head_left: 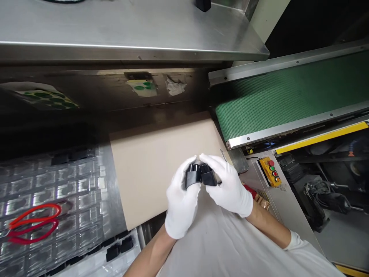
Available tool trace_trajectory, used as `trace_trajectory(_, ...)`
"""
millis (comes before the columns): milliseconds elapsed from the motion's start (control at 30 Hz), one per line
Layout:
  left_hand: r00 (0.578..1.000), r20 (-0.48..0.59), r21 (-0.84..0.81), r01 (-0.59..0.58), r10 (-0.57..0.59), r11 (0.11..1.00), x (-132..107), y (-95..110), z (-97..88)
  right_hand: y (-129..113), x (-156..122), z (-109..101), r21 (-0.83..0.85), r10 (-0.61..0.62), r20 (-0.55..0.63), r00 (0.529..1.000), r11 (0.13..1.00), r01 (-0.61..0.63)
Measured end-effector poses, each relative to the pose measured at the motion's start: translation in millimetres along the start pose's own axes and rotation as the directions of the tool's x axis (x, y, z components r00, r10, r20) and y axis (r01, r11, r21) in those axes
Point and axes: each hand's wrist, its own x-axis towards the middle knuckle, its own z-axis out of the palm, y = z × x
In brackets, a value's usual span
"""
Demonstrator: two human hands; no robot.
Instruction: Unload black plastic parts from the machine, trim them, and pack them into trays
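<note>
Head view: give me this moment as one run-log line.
left hand: white glove, holds black part | right hand: white glove, holds same part | nearby: cardboard sheet, green conveyor, red scissors

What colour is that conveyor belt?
The conveyor belt is green with a fine dotted pattern, clearest in the head view.

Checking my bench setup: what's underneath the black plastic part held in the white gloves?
Below the black plastic part, held between the left hand and right hand, lies a beige cardboard sheet. The hands hide the sheet directly beneath it and the part's underside.
</note>
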Motion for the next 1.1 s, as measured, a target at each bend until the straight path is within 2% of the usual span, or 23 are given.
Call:
trace_trajectory(100,0.999,0.042,0.084,-0.012,0.008,0.996,-2,-5,-1.4,1,-2,3,-0.049,0.028,0.007,1.0,0.998,-0.028)
trace_trajectory(233,0.995,0.068,0.075,0.071,-0.077,0.995,-4,-9,-0.8,5,-6,8,-0.038,0.036,0.0,0.999,0.999,-0.036)
trace_trajectory(400,0.988,-0.031,-0.054,0.152,-0.154,0.987,-5,-5,6.3,9,-11,8,-0.023,0.026,-0.049,0.998,0.999,-0.027)
trace_trajectory(500,0.991,-0.073,-0.144,0.098,-0.109,0.985,-3,2,10.1,8,-13,7,-0.009,-0.014,-0.065,0.998,1.0,0.013)
trace_trajectory(633,0.997,-0.074,-0.15,0.024,-0.035,0.988,-2,10,8.9,8,-13,7,0.007,-0.067,-0.081,0.994,0.998,0.067)
trace_trajectory(800,0.993,-0.1,-0.107,-0.077,0.067,0.991,-8,8,4.3,7,-13,8,-0.012,-0.123,-0.114,0.986,0.992,0.123)
trace_trajectory(933,0.981,-0.119,-0.114,-0.17,0.157,0.979,-10,4,3.6,8,-13,9,-0.019,-0.123,-0.123,0.985,0.992,0.122)
trace_trajectory(1000,0.991,-0.117,-0.189,-0.093,0.072,0.978,-8,4,3.3,8,-15,10,0.006,-0.127,-0.134,0.983,0.992,0.129)
trace_trajectory(1100,0.98,-0.05,-0.351,0.161,-0.19,0.923,-2,8,0.8,7,-16,9,0.052,-0.069,-0.18,0.981,0.995,0.079)
